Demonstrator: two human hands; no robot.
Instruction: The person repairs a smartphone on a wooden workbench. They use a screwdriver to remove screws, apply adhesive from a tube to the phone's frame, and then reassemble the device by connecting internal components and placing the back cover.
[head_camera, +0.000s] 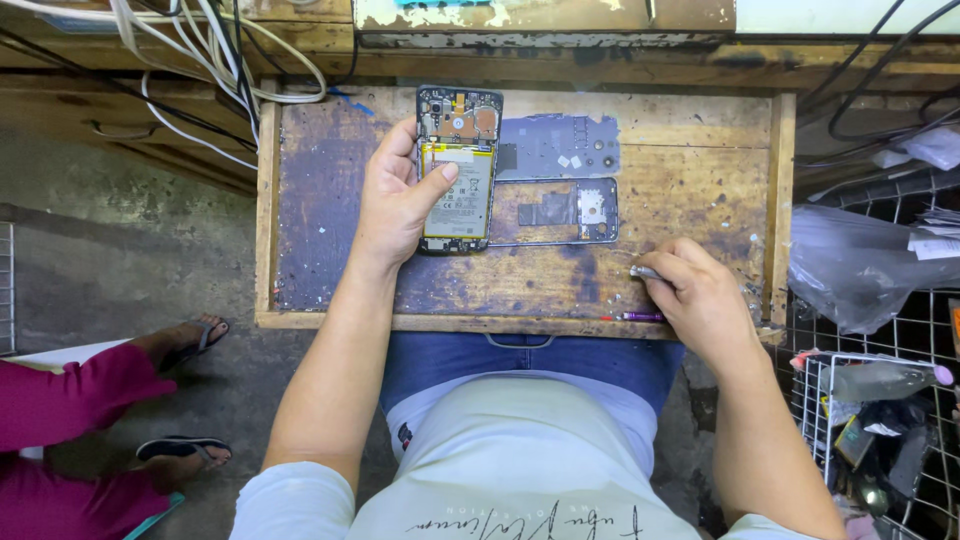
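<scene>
**Hands on an opened phone and a small tool**

Left hand (400, 205) is closed around an opened phone (457, 170), thumb across its yellow-edged battery, holding it flat near the far edge of the wooden tabletop (320, 200). Right hand (700, 300) is curled shut on a slim metal tool (645, 271), low on the right.

Judging by the parts, the teardown is well along: the back cover (556, 146) and frame (556, 212) lie apart beside the phone, while battery and board are not yet out.

A raised lip rims the tabletop. Bare wood lies left and between the hands; a purple-handled screwdriver (640, 316) sits at the near edge, and cables (215, 60) hang past the far-left corner.
</scene>
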